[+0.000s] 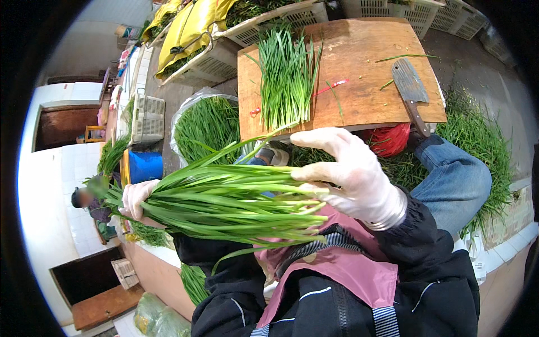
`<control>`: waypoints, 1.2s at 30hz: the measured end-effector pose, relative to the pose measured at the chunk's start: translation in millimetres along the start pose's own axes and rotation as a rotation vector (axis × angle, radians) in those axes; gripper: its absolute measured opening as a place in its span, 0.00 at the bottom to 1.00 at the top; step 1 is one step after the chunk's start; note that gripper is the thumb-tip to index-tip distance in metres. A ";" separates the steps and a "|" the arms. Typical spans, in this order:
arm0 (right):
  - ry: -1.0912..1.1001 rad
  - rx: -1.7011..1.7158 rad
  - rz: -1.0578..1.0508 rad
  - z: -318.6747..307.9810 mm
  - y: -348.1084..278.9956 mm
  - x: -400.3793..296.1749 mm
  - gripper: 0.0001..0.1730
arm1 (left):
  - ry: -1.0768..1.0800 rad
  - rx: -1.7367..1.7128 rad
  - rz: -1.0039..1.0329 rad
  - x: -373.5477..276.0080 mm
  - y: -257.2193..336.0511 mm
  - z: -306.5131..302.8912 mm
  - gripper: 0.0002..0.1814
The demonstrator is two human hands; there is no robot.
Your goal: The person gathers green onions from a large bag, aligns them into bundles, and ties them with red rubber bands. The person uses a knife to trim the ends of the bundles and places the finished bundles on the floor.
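My left hand (139, 200), in a white glove, is closed around a bunch of long green leafy stalks, likely garlic chives (236, 198), at its leafy end. The pale stem ends fan out to the right. My right hand (349, 177), also gloved, has its fingers spread at those ends; thumb and fingertips touch or nearly touch some stems, and whether it pinches one I cannot tell. Beyond them a wooden board (353, 50) carries a flat pile of the same greens (288, 80), a red tie (332, 86) partly beside it, and a cleaver (410, 88) with a brown handle.
Red strings (389, 139) hang under the board's near edge. A lined container of greens (206, 130) stands left of it, loose greens (480, 147) lie at the right. White plastic crates (147, 118), a yellow sack (189, 29) and a blue bucket (145, 166) stand around. Another person (99, 208) is at far left.
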State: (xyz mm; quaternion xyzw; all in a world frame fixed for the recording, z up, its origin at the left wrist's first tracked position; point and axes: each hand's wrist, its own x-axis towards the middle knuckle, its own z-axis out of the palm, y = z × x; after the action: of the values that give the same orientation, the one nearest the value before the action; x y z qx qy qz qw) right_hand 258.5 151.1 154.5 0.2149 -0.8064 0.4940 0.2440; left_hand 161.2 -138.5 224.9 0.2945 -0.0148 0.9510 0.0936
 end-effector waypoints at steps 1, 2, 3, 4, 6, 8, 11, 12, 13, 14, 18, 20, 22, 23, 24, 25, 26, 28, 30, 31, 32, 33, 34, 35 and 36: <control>-0.025 -0.018 0.025 3.3 0.6 2.1 0.13 | 0.001 -0.004 -0.004 0.6 -6.5 -1.8 0.10; -0.043 -0.005 0.080 4.7 0.2 2.8 0.15 | -0.007 -0.005 -0.012 1.0 -11.1 -4.3 0.10; -0.052 -0.001 0.112 5.9 -3.1 4.8 0.15 | -0.020 -0.003 -0.019 0.8 -9.7 -1.1 0.10; -0.063 0.003 0.145 6.3 -6.4 7.1 0.16 | -0.032 -0.003 -0.026 1.2 -7.9 1.2 0.10; -0.079 0.034 0.148 8.9 -8.0 8.9 0.16 | -0.050 -0.032 -0.030 2.9 -5.3 5.8 0.10; -0.068 0.119 0.084 15.8 -6.5 8.4 0.14 | -0.086 -0.055 -0.028 4.0 -5.3 7.9 0.09; -0.009 0.188 0.085 16.2 0.3 3.7 0.11 | -0.119 -0.043 -0.055 6.2 0.8 -12.0 0.09; 0.019 0.274 0.107 16.8 0.5 2.1 0.10 | -0.130 -0.026 -0.041 6.0 1.4 -11.2 0.09; 0.047 0.359 0.130 17.3 0.5 0.8 0.09 | -0.141 -0.011 -0.027 5.7 1.8 -10.9 0.09; 0.085 0.391 0.163 15.4 -1.6 1.6 0.06 | -0.146 -0.006 -0.023 5.1 2.6 -11.1 0.09; 0.035 0.305 0.116 9.4 -3.1 -4.6 0.07 | -0.226 -0.056 -0.019 8.6 5.3 -4.7 0.07; 0.035 0.148 0.062 1.7 2.3 -11.3 0.08 | -0.224 -0.051 -0.014 9.6 8.1 -4.6 0.07; 0.041 0.047 0.105 -8.4 14.7 -25.8 0.09 | -0.212 -0.053 0.027 6.8 17.2 4.0 0.06; -0.065 -0.047 0.140 -18.7 24.2 -38.1 0.09 | -0.245 -0.119 -0.001 7.7 22.2 5.0 0.07; -0.074 -0.142 0.174 -24.2 38.6 -54.6 0.08 | -0.241 -0.105 0.024 8.3 28.3 8.0 0.07; -0.206 -0.301 0.206 -33.0 50.9 -72.7 0.07 | -0.238 -0.087 0.049 9.0 35.7 13.9 0.07; -0.421 -0.483 0.245 -33.7 73.8 -101.0 0.08 | -0.249 -0.075 0.050 7.7 40.4 21.8 0.08; -0.833 -0.857 0.520 -31.3 75.6 -107.4 0.16 | -0.243 -0.045 -0.018 8.8 37.6 29.0 0.08; -0.797 -0.709 0.563 -23.9 78.4 -110.4 0.24 | -0.228 -0.064 -0.016 7.2 32.6 34.8 0.11; -0.595 -0.541 0.462 -18.2 79.6 -109.0 0.29 | -0.248 -0.083 -0.019 7.3 27.5 35.9 0.11; -0.517 -0.361 0.473 -8.5 75.3 -98.1 0.35 | -0.260 -0.099 -0.028 8.4 18.0 37.5 0.12; -0.426 -0.213 0.495 -0.7 74.0 -82.9 0.41 | -0.277 -0.148 -0.039 10.9 9.6 24.3 0.12; -0.387 -0.149 0.432 7.0 66.2 -60.1 0.42 | -0.326 -0.225 -0.062 14.4 7.6 20.5 0.13; -0.358 -0.057 0.351 21.1 53.4 -33.2 0.44 | -0.297 -0.130 -0.071 11.8 10.4 37.1 0.13; -0.288 -0.017 0.246 32.7 49.2 -11.0 0.45 | -0.319 -0.163 -0.119 16.4 2.9 34.0 0.13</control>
State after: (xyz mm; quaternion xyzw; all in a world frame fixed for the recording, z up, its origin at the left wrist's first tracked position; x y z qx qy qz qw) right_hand 232.4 143.4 101.0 0.1813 -0.8574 0.4772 0.0657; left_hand 166.3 -141.4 262.4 0.4333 -0.0891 0.8806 0.1698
